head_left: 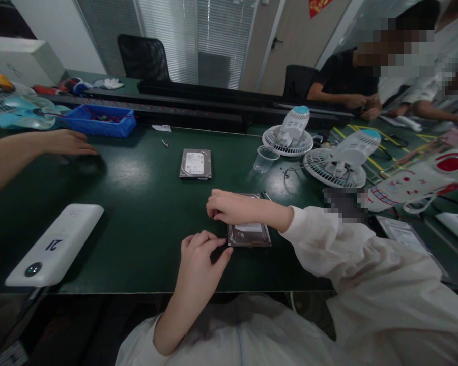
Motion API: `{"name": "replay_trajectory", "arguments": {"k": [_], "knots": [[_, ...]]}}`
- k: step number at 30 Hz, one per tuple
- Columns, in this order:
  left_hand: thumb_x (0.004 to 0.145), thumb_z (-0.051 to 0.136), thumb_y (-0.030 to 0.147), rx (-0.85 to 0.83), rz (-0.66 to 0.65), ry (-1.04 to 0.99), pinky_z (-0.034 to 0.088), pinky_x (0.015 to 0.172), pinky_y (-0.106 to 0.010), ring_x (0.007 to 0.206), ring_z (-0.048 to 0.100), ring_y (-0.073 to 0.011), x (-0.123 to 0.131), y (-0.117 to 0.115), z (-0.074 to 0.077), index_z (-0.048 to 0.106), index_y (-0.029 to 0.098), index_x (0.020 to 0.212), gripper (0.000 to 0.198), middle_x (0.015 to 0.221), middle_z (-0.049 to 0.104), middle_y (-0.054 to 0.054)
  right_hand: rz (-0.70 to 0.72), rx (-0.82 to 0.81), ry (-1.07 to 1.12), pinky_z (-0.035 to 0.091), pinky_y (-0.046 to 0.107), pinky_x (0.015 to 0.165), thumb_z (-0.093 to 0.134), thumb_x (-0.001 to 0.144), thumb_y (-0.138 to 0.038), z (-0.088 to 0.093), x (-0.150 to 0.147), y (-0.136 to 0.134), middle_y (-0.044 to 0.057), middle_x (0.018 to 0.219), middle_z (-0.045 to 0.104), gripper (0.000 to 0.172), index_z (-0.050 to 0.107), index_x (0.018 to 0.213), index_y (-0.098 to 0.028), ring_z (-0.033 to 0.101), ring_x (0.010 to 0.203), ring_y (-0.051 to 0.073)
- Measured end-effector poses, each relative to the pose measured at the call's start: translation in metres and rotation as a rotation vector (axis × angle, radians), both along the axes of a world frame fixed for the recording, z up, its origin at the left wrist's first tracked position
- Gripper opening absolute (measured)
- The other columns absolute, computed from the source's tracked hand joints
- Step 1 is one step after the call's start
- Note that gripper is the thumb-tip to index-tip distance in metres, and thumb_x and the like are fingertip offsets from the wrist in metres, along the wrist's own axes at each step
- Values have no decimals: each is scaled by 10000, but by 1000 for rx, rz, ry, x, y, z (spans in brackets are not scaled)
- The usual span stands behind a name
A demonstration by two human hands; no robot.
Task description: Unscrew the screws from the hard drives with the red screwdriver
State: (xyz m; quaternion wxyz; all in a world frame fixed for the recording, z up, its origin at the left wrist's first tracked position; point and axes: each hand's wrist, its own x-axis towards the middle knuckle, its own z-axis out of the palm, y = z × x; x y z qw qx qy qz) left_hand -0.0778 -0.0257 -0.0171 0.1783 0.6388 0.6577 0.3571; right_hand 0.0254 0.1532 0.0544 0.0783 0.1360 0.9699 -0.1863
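Note:
A silver hard drive [248, 237] with a white label lies on the green table in front of me, partly hidden by my right forearm. My left hand [202, 256] has its thumb and index finger closed at the drive's lower left corner. Just above the drive's left side is my right hand [223, 206], its fingers curled together; a small dark bit shows under the fingertips, too small to name. Beyond my hands lies a second hard drive [196, 163], label up. A thin metal tool [266, 196] shows behind my right forearm.
Another person's hand [70, 142] rests at the left, near a blue tray [103, 121]. A white power bank [57, 246] lies front left. To the right are a plastic cup [266, 160], two white fan parts [338, 165] and a printed bottle [420, 178]. People sit at the far right.

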Motion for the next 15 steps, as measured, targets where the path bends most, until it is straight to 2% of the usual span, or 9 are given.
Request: {"name": "replay_trajectory", "arguments": {"k": [7, 15], "knots": [[928, 784, 175, -8, 2, 2, 471, 988, -470, 983, 727, -238, 0, 0, 2, 834, 243, 1004, 114, 978, 767, -11, 25, 2, -11, 429, 338, 869, 635, 977, -54, 5, -3, -2, 115, 993, 732, 121, 731, 924, -105, 527, 997, 214], [938, 779, 180, -4, -4, -3, 461, 987, -474, 969, 722, -234, 0, 0, 3, 833, 240, 1003, 104, 963, 752, -8, 18, 18, -28, 402, 330, 834, 596, 999, -89, 8, -3, -8, 119, 970, 706, 130, 712, 942, -87, 500, 937, 202]]}}
